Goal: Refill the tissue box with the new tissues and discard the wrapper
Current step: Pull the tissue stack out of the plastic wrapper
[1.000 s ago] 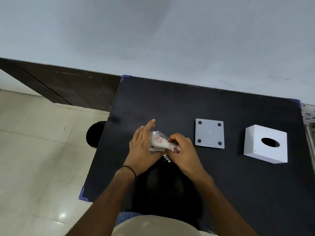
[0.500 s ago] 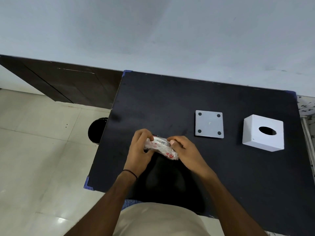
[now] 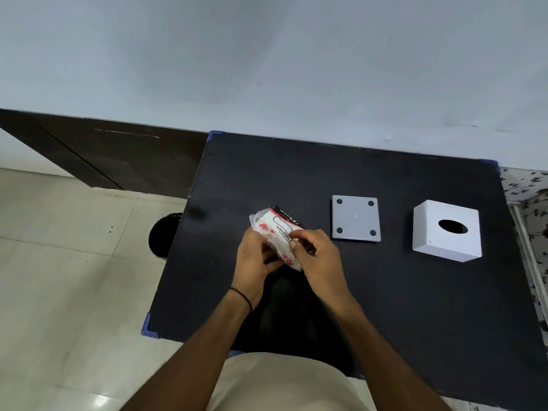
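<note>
A tissue pack [image 3: 274,229] in a clear wrapper with red prints and a black band is held above the black table [image 3: 385,292], left of centre. My left hand [image 3: 255,256] grips its near left end. My right hand [image 3: 318,256] pinches the wrapper at its near right side. The white tissue box cover [image 3: 446,234], with an oval hole on top, stands at the right. Its grey square base plate [image 3: 355,218], with black pads at the corners, lies flat between the pack and the cover.
A black round bin [image 3: 163,235] stands on the tiled floor just left of the table. A dark wooden panel [image 3: 112,155] runs along the wall at the left. A patterned cloth [image 3: 530,197] borders the table's right edge.
The pack has been turned in both hands so its printed top face now shows and points away. My left fingers, spread a second ago, now wrap the pack.
</note>
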